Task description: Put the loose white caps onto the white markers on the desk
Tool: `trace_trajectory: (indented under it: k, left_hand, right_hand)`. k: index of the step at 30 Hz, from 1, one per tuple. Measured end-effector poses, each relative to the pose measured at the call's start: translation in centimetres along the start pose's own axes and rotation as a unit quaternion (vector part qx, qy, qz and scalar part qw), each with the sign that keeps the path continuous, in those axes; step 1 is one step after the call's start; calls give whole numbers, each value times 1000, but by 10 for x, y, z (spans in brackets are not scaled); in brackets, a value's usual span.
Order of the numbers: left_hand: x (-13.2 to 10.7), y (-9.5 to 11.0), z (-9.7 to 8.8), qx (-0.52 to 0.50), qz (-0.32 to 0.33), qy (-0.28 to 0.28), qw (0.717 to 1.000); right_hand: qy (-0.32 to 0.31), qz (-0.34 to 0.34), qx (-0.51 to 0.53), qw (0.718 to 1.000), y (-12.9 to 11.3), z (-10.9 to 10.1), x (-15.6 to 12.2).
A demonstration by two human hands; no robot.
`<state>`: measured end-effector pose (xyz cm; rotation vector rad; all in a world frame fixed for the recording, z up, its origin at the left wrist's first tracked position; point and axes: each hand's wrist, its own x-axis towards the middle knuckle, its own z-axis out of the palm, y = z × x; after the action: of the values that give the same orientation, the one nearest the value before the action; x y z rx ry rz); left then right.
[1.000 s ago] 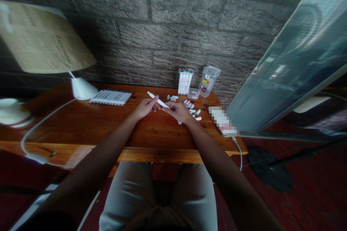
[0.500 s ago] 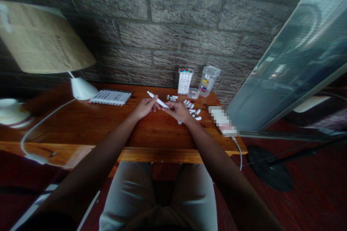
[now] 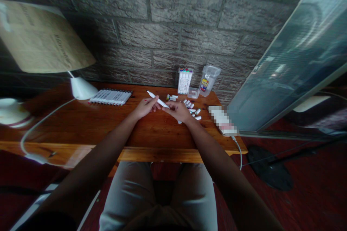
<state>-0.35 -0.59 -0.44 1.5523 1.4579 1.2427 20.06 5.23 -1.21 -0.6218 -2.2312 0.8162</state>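
Observation:
Above the wooden table [image 3: 159, 133], my two hands hold one white marker [image 3: 162, 103] that slants from upper left to lower right. My left hand [image 3: 148, 107] is closed around its middle, thumb on top. My right hand [image 3: 177, 110] pinches its lower right end, where the fingers hide the tip. Several loose white marker caps [image 3: 191, 110] lie beside and beyond my right hand. A few more caps [image 3: 171, 97] rest just past the marker. To the left, a row of white markers [image 3: 111, 97] lies side by side on the table.
At the back stand a clear case full of markers [image 3: 184, 81] and a clear plastic box [image 3: 208, 81], with a small clear lid [image 3: 193, 93] between. A lamp [image 3: 81, 88] and its cord [image 3: 40, 117] are left. A phone [image 3: 223, 121] with a cable lies at the right edge.

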Motion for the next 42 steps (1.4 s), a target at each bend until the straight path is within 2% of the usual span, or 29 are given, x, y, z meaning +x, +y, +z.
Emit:
trace_trajectory:
  k: [4,42]
  left_hand:
    - [1,-3,0,8,17,-7,1000]
    - [-1,3,1,8,23,-16,1000]
  right_hand:
    - [-1,-10,-3,1000,2,1,1]
    - [-8,-19,-3,1000,2,1,0]
